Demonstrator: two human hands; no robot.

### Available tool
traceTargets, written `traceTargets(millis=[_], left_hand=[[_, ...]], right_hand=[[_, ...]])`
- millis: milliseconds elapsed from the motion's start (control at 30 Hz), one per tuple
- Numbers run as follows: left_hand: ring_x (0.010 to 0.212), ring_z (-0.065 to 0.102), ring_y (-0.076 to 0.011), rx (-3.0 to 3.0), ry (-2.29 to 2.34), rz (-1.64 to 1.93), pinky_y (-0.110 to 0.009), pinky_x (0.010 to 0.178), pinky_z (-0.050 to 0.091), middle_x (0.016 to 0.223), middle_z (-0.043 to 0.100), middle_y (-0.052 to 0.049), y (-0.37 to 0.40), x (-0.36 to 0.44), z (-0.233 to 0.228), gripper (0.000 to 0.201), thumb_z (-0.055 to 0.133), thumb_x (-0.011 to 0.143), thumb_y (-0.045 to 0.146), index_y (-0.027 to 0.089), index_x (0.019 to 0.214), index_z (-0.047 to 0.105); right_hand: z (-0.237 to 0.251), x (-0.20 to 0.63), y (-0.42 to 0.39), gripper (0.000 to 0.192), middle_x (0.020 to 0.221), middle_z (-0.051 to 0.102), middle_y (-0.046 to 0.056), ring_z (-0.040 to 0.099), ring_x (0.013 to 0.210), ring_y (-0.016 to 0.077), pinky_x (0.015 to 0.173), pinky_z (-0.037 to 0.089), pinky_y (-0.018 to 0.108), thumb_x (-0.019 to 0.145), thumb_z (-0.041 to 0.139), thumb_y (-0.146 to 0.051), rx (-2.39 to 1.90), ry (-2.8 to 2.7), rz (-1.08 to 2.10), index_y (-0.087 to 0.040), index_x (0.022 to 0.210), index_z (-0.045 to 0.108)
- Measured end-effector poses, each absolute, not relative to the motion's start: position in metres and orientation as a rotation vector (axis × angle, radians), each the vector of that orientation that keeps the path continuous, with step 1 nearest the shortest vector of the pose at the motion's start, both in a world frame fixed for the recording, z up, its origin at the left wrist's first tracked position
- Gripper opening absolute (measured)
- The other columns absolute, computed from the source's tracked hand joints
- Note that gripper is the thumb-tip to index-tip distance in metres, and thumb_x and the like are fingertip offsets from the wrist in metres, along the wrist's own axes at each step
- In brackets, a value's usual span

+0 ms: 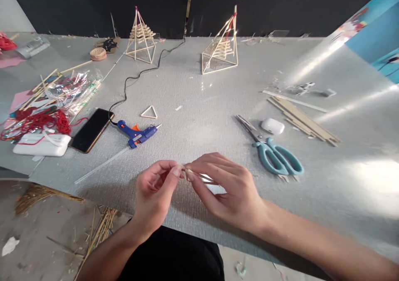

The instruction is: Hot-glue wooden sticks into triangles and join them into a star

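Far left of the desk [199, 89]: a red cord tangle [40, 122], a white flat case [42, 144], a clear bag of sticks [73, 89]. Next right, a dark phone [92, 129] lying face up, then a blue glue gun [139, 134] on its side, nozzle pointing right, black cable running away toward the back edge. Just behind the gun, a small stick triangle [149, 113] lies flat.

Left hand [154, 193]: at the near edge of the desk, thumb and forefinger pressed together, pinching the left end of a thin stick piece [199, 177]. Other fingers curled under.

Stick piece: held just above the desk between both hands, long axis roughly left to right, tilting slightly down toward the right. Only a short length shows; whether it is one stick or several joined, cannot tell.

Right hand [226, 191]: fingertips meeting the left hand's at the stick's left end, thumb and forefinger closed on it, the remaining length running under the palm. Both hands touch the piece; the contact point sits nearer the left hand's side, almost on the midline of the body.

Further right: teal scissors [274, 150], blades closed and pointing away-left, a white earbud case [272, 126] just behind them, then a bundle of flat sticks [304, 121] lying diagonally.

Back of desk: two stick pyramids, the left pyramid [141, 38] and the right pyramid [222, 44], well apart from the hands.
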State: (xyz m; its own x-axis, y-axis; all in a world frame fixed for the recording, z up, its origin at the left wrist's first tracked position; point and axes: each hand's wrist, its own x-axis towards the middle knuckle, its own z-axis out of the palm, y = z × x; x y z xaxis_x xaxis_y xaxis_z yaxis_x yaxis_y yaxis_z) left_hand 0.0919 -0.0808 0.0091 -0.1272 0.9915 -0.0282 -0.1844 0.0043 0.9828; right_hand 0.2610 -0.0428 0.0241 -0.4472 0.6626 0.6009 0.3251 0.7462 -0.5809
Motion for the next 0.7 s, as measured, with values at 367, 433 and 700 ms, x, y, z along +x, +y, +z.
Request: traceTargets(millis=[367,433,700], left_hand=[[0.069,0.058,-0.01,1.715,1.333,1.289,-0.025,0.061,0.05,0.097,0.067,-0.003,-0.098,0.057,0.015,0.024,0.066,0.093,0.02,0.02,0.117,0.063],[0.064,0.056,-0.0082,1.82,1.373,1.306,-0.023,0.058,0.049,0.091,0.068,-0.001,-0.103,0.054,0.012,0.019,0.072,0.089,0.016,0.02,0.106,0.066],[0.081,0.075,-0.0119,2.304,1.51,1.202,-0.022,0.079,0.06,0.093,0.079,0.0,-0.133,0.016,0.012,0.025,0.07,0.089,0.005,0.02,0.108,0.072]], right_hand=[[0.023,0.264,-0.036,0.032,0.116,0.077,0.013,0.065,0.106,0.0244,0.086,0.057,0.044,0.09,0.066,-0.001,-0.399,-2.153,0.458,-0.01,0.121,0.067],[0.023,0.265,-0.035,0.031,0.118,0.076,0.013,0.063,0.106,0.0248,0.085,0.057,0.044,0.091,0.066,-0.003,-0.386,-2.157,0.449,-0.009,0.121,0.068],[0.022,0.267,-0.036,0.04,0.12,0.075,0.011,0.065,0.106,0.0235,0.086,0.057,0.044,0.092,0.065,-0.004,-0.336,-2.185,0.476,-0.016,0.131,0.065]])
